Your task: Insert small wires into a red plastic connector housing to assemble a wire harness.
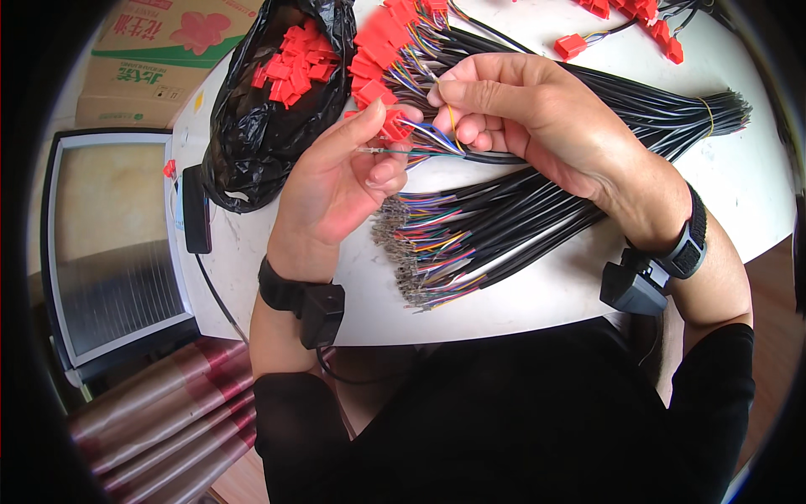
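My left hand (327,189) is closed around a small red plastic connector housing (396,125) held between thumb and fingers. Blue, white and dark wires of one black cable (495,158) run into the housing. A green wire with a metal crimp terminal sticks out loose beside the left fingers. My right hand (554,113) pinches a thin yellow wire (451,116) of that cable between thumb and forefinger, close to the housing. The right hand's lower fingers are curled above the black cable. The yellow wire's tip is hard to make out at the fingertips.
Below the hands lies a bundle of black cables (512,223) with stripped, crimped wire ends. Behind is another bundle (663,101) fitted with red connectors (382,42). A black plastic bag (239,126) holds loose red housings. More red connectors (571,45) lie at the far right.
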Available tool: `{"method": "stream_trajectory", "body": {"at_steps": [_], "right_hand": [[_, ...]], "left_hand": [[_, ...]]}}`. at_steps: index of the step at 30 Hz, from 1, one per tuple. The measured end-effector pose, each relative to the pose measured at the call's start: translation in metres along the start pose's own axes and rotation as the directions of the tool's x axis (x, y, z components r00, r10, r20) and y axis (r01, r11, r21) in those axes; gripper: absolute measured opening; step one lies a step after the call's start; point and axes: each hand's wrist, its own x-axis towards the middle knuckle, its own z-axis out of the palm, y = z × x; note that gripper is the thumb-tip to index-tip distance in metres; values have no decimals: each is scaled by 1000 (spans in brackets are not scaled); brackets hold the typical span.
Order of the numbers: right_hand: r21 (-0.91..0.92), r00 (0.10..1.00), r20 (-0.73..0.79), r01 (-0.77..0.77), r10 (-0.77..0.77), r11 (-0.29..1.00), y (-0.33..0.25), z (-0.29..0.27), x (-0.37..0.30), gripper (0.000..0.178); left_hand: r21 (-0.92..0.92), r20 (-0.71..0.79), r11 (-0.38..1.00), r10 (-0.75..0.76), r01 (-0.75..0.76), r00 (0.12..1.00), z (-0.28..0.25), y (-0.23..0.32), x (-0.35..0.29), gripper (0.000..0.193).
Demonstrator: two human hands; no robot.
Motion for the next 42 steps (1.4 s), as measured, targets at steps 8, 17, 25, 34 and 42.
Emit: {"method": "stream_trajectory", "body": {"at_steps": [8,17,25,34,42], "right_hand": [[-235,984,109,164,-142,958,1,-3,0,12],[-410,973,159,220,-168,885,-5,2,-3,15],[-227,990,138,8,24,974,-4,1,-1,12],[-194,987,158,17,14,981,-6,-6,-1,12],[-309,984,179,56,1,949,-6,-5,-2,14]], "left_hand": [[272,3,949,165,-160,986,11,3,-2,28],[387,38,861,344,-331,938,12,0,-5,26],[391,51,860,335,-327,941,17,1,-7,31],[266,54,924,272,-276,961,8,1,-2,33],[209,70,947,235,-245,969,5,0,0,33]]}}
